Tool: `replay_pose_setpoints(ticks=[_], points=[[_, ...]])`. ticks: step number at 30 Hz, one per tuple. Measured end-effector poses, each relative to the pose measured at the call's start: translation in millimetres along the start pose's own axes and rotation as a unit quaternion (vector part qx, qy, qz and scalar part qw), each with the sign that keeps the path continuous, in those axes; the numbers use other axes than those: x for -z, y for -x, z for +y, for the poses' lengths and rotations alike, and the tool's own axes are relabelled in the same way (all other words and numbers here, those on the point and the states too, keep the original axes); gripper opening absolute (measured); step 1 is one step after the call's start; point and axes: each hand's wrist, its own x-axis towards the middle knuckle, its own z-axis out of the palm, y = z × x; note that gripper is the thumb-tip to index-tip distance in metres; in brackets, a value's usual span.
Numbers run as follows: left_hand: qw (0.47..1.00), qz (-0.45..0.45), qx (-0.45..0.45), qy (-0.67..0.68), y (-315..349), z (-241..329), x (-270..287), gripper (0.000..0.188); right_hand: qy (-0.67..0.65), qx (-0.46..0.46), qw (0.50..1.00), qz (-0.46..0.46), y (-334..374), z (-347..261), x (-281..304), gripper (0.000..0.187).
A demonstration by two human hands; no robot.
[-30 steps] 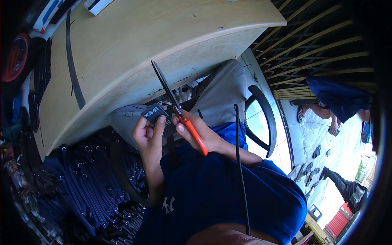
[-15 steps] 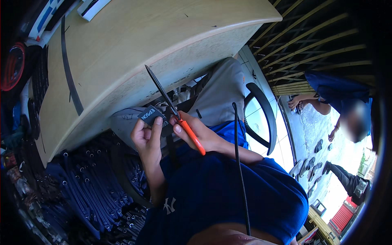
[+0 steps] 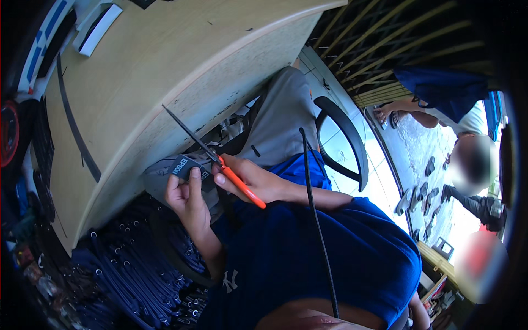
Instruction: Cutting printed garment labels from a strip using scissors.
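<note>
Pinched between the thumb and fingers of my left hand point(image 3: 190, 201) is a dark strap point(image 3: 179, 166) with pale printing, folded or doubled near the thumb. My right hand point(image 3: 259, 180) grips scissors with an orange handle point(image 3: 242, 186). Their long, dark blades point(image 3: 187, 129) look closed together and point up and left toward the table edge. The scissors' pivot is right beside the strap, above my lap. I cannot tell whether the blades touch the strap.
A pale wooden table point(image 3: 137, 49) curves ahead, with a dark strip point(image 3: 74, 121) and a white box point(image 3: 100, 30) on it. Many navy straps with metal rings point(image 3: 132, 264) hang at lower left. A black chair armrest point(image 3: 352, 143) is at right. People and shoes point(image 3: 421, 195) are beyond.
The view has shifted, and both hands, strap and scissors appear a little further left. My grip looks the same. Another blurred person has come into view at lower right.
</note>
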Motion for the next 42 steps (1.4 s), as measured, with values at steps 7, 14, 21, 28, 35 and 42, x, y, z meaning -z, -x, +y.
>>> replay_pose_setpoints(ticks=[7, 14, 21, 28, 35, 42], points=[[1.0, 0.014, 0.002, -0.011, -3, -1, 1, 0.012, 0.004, 0.013, 1.0, -0.001, 0, 0, 0, 0.03], [0.998, 0.04, -0.027, -0.027, -13, 1, -6, 0.007, -0.011, -0.038, 0.999, -0.012, 3, 9, 1, 0.054], [0.998, 0.048, -0.02, -0.042, -14, 7, -8, 0.01, -0.024, -0.065, 0.997, -0.026, 7, 7, 1, 0.034], [0.997, 0.021, -0.047, -0.053, -15, 4, -5, 0.01, -0.01, -0.083, 0.995, -0.047, 10, 14, -1, 0.04], [0.997, 0.01, -0.025, -0.066, -15, 7, -6, 0.012, -0.015, -0.093, 0.994, -0.058, 10, 13, 0, 0.041], [0.999, 0.022, -0.025, -0.034, -14, 14, -11, 0.012, 0.002, -0.086, 0.994, -0.067, 9, 11, -2, 0.04]])
